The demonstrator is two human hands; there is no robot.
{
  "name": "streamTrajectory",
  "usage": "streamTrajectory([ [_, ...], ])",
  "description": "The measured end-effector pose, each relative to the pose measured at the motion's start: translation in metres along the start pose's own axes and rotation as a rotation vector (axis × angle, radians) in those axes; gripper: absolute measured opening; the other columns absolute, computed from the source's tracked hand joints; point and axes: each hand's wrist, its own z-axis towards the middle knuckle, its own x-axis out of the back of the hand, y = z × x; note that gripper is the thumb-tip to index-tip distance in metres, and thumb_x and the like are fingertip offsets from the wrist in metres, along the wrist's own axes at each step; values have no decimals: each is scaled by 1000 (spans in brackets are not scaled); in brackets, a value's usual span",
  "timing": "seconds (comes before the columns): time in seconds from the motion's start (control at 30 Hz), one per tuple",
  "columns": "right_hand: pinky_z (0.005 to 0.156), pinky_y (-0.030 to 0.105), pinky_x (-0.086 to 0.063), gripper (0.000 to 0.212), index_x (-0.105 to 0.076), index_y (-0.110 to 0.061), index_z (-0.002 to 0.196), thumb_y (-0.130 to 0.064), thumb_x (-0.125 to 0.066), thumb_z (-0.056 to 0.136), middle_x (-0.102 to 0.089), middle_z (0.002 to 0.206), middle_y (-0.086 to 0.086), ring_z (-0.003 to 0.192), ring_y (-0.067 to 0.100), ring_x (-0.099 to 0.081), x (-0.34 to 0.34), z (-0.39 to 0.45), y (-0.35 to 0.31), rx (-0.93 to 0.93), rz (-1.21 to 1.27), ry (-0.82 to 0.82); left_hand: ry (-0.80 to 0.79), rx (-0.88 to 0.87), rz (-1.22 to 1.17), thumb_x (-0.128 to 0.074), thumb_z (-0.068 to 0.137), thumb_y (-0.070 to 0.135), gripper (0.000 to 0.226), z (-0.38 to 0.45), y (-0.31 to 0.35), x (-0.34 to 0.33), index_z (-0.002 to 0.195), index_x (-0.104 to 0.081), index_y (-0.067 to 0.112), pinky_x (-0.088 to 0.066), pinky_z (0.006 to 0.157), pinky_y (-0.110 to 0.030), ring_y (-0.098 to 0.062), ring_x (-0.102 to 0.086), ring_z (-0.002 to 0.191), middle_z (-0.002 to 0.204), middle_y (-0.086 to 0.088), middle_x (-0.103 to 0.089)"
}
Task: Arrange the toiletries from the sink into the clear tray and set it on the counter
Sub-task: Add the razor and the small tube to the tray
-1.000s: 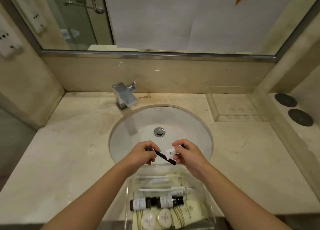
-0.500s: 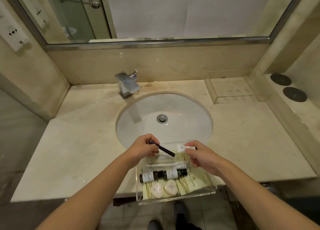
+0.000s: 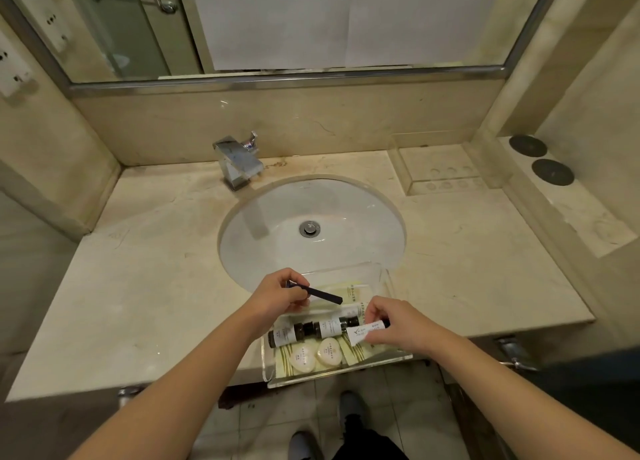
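A clear tray (image 3: 377,275) sits at the counter's front edge, partly over the white sink (image 3: 311,231). Inside lie two small dark bottles (image 3: 304,331), two round white soaps (image 3: 317,355) and pale sachets (image 3: 356,291). My left hand (image 3: 277,298) pinches a thin dark stick (image 3: 323,296) by one end, held above the tray's left side. My right hand (image 3: 388,322) pinches a small white tube (image 3: 360,334) over the tray's right half, just above the bottles.
A chrome tap (image 3: 239,163) stands behind the basin. A second clear tray (image 3: 440,172) rests at the back right of the beige counter (image 3: 145,286). Two dark round discs (image 3: 540,158) lie on the raised right ledge. My feet show on the floor tiles below.
My hands have drawn apart. The right hand carried the white tube down and nearer, over the bottles. The left hand still holds the dark stick. The view shifted back.
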Motion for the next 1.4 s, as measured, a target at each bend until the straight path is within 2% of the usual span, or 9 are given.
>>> streamTrajectory([
  [0.13,73,31,-48,18,-57,-26,82,-27,-72,72,-57,96,-5,84,16,-57,-9,-3,-1,70,-269,9,0,-8,23,-59,84,-8,13,-3,-5,0,92,-63,1,-56,77,-35,-23,-63,74,83,-14,-59],
  [0.27,67,24,-40,20,-57,-29,92,-33,-69,76,-43,98,-9,90,10,-45,-20,-5,-1,124,-434,102,-11,-20,38,-60,84,-8,13,-7,-8,0,90,-64,4,-56,70,-30,-22,-63,74,84,-12,-59],
  [0.37,70,24,-39,23,-59,-27,97,-34,-69,78,-44,101,-7,94,11,-43,-23,-6,1,139,-482,134,-15,-21,53,-60,84,-7,14,-9,-9,1,88,-65,5,-55,67,-30,-23,-62,74,85,-12,-58],
  [0.63,81,27,-46,28,-61,-27,98,-36,-72,75,-50,102,-7,98,10,-47,-17,-7,-1,123,-375,156,-57,-29,54,-60,85,-6,13,-11,-6,-2,90,-65,5,-54,67,-30,-24,-62,75,85,-13,-59],
  [0.83,67,22,-39,20,-60,-27,99,-33,-68,82,-51,89,-9,74,3,-47,-5,-3,-26,184,-206,310,-120,-64,191,-61,85,0,11,-13,7,-17,89,-66,9,-50,60,-18,-16,-59,69,84,-8,-61],
  [1.03,60,27,-43,17,-61,-27,97,-37,-65,83,-52,70,-11,66,9,-50,-8,6,-44,150,-233,272,-234,-122,219,-64,84,1,13,-17,14,-37,89,-69,13,-54,71,-26,-19,-59,77,90,-9,-62],
  [1.13,61,29,-46,11,-57,-26,82,-34,-65,83,-57,69,-9,64,11,-53,-9,7,-42,88,-156,295,-206,-134,175,-63,84,1,28,-19,18,-47,107,-63,17,-58,80,-37,-20,-65,79,96,-13,-62],
  [1.27,63,31,-47,13,-55,-25,72,-26,-66,80,-57,66,-6,61,11,-50,-6,3,-37,0,1,344,-157,-56,74,-65,82,4,66,-20,17,-58,132,-34,34,-58,80,-32,-19,-66,92,105,-9,-59],
  [1.4,61,29,-44,14,-54,-25,71,-26,-65,80,-56,66,-6,61,11,-50,1,-3,-29,-55,5,336,-148,-37,114,-64,83,6,55,-18,11,-62,132,-43,24,-56,78,-31,-25,-67,100,111,-11,-62],
])
